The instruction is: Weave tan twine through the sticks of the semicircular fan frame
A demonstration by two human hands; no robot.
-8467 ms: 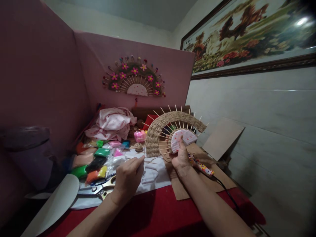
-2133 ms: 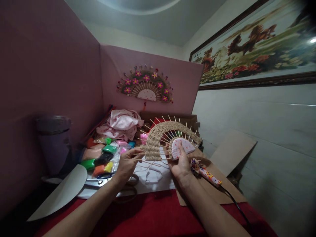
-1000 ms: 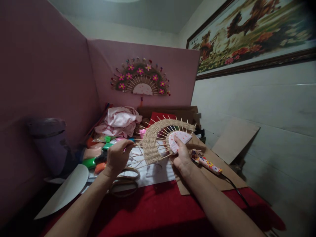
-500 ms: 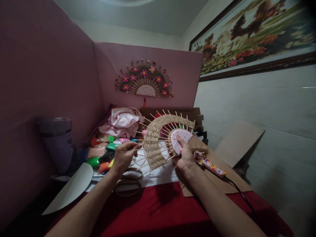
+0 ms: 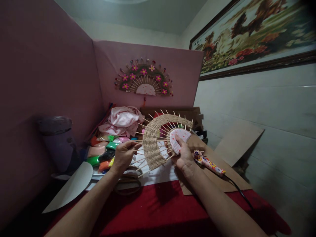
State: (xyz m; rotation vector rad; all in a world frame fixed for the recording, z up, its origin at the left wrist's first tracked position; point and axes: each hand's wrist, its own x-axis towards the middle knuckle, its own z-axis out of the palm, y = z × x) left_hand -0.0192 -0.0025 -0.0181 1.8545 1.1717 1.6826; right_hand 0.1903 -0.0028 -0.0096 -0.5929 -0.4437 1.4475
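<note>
A half-round fan (image 5: 151,144) of woven twine on thin wooden sticks hangs tilted above the table. My right hand (image 5: 184,156) is closed on its base, the thumb lying over the pink-white spotted cloth half-disc (image 5: 177,135); the fingers behind are mostly hidden. At the fan's left side my left hand (image 5: 125,154) pinches a thin wooden stick (image 5: 140,141) between thumb and fingertips. Stick ends poke out past the twine all along the outer curve. Just right of my right hand lies a glue gun (image 5: 208,163) with a flower-patterned body and a black cord.
Cardboard (image 5: 219,182) lies under the glue gun on the red tablecloth (image 5: 148,210). Coloured clay packets (image 5: 97,150) and crumpled pink cloth (image 5: 125,117) are piled at the left. A finished flowered fan (image 5: 145,79) hangs on the pink panel. A white half-disc (image 5: 71,189) stands front left.
The fan has shifted slightly left and tilted a little in my hands. Both hands keep their grips, and the things on the table stay put.
</note>
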